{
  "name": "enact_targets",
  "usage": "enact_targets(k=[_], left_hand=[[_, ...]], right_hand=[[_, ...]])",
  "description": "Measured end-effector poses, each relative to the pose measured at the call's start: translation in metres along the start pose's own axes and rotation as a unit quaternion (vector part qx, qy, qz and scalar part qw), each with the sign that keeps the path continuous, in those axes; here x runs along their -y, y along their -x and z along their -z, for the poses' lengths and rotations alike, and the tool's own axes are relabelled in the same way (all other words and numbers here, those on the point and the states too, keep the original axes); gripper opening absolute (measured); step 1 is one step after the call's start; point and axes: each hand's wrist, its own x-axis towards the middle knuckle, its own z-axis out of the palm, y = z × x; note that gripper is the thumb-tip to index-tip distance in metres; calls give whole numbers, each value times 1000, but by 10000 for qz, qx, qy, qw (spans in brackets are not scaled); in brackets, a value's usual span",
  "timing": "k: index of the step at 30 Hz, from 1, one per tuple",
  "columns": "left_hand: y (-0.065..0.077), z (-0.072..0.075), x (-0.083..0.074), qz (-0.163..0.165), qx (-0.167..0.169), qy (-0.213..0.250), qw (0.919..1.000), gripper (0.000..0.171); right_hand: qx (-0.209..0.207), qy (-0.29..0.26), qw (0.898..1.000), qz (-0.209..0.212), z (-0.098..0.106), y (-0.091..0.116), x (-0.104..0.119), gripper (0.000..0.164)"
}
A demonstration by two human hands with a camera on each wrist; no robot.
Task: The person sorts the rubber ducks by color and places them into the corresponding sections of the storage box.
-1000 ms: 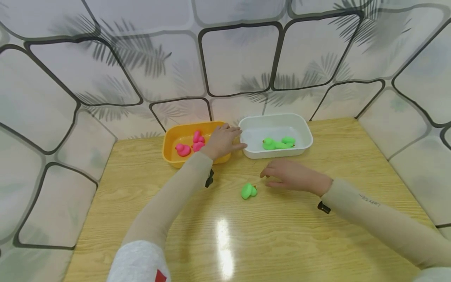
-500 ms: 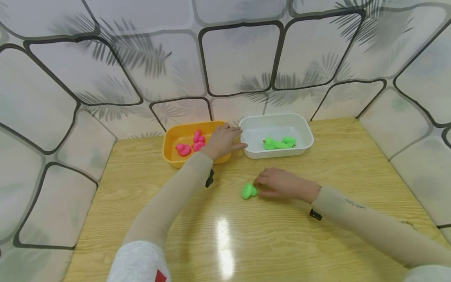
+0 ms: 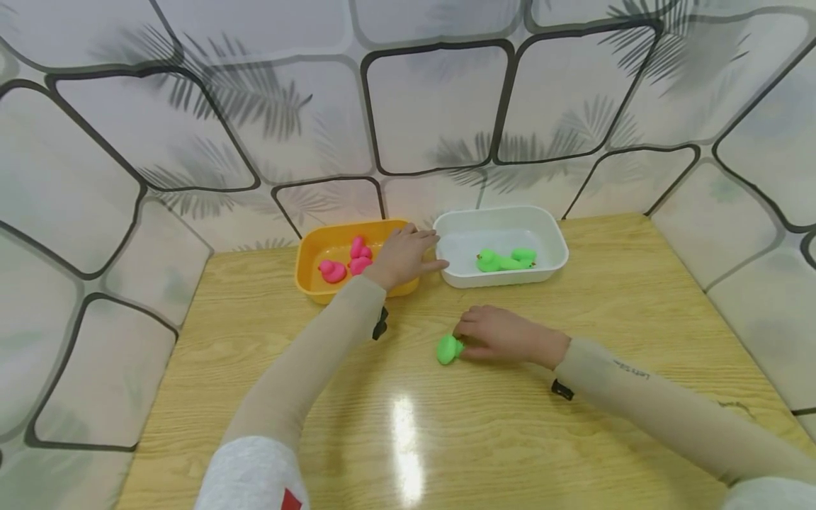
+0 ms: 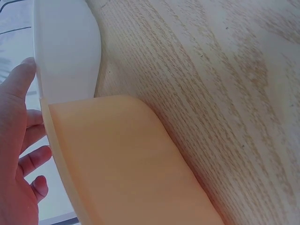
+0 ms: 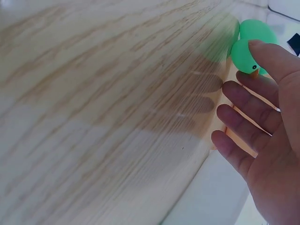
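Note:
My right hand (image 3: pixel 503 336) has its thumb and index finger at the head of a green rubber duck (image 3: pixel 449 350) on the table. In the right wrist view the thumb lies on the head of the duck (image 5: pixel 255 35), the index finger is by its orange beak, and the other fingers spread loosely. My left hand (image 3: pixel 404 256) reaches over the right end of an orange tub (image 3: pixel 310 289). Its relaxed fingers extend to the rim of a white tub (image 3: pixel 510 279); the left wrist view shows a fingertip at the white tub (image 4: pixel 65 51).
Pink rubber ducks (image 3: pixel 332 271) lie in the orange tub. Several green rubber ducks (image 3: pixel 489 261) sit at the front of the white tub. Both tubs stand side by side at the back of the wooden table (image 3: pixel 357 439), before a patterned cloth backdrop (image 3: pixel 440 106).
My right hand has moved left and toward me to the lone green duck, now pinching its head; the duck has turned slightly. The left hand has stayed put.

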Motion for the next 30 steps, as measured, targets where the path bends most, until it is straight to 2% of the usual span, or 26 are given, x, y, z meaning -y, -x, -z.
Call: enact_targets(k=[4,12,20,27,30], left_hand=[[1,0,0,-10,-9,-7,10000,71],[0,-1,1,10,11,108,9999,71],[0,0,2,32,26,73,10000,72],[0,0,2,51,69,120,9999,70],[1,1,1,63,102,120,9999,71]], right_hand=[[2,3,10000,13,-1,0,0,24],[0,-96,9998,-175,12,5,-1,24],[-245,-306,9991,-153,24,11,-14,18],[-122,-485,9974,-526,42,17,-20,16],[-250,-421,9970,-606,53,18,-24,17]])
